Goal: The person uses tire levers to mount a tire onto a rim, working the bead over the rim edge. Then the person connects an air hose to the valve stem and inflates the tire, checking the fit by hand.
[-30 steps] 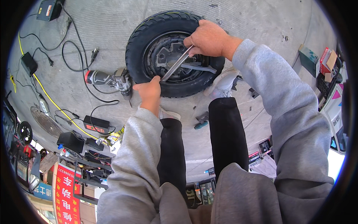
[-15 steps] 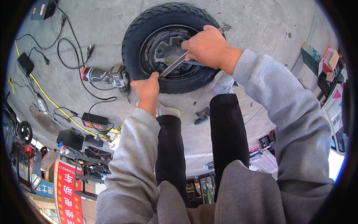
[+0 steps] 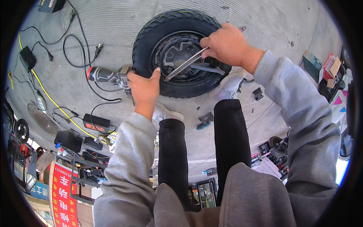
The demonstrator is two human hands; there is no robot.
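A black, treaded rubber tyre (image 3: 143, 60) around a round, dark metal wheel (image 3: 177, 53) lies on grey concrete (image 3: 113, 22) ahead. A long, flat silver metal lever (image 3: 187, 64) slants over it, beside a shorter grey metal bar (image 3: 208, 69). The right bare hand (image 3: 228, 43) grips the lever, now alone: the left bare hand (image 3: 145, 90) has left its near end for the tyre's near-left edge, thumb spread wide.

Head-height fisheye view, steeply downward, rim seemingly warped.
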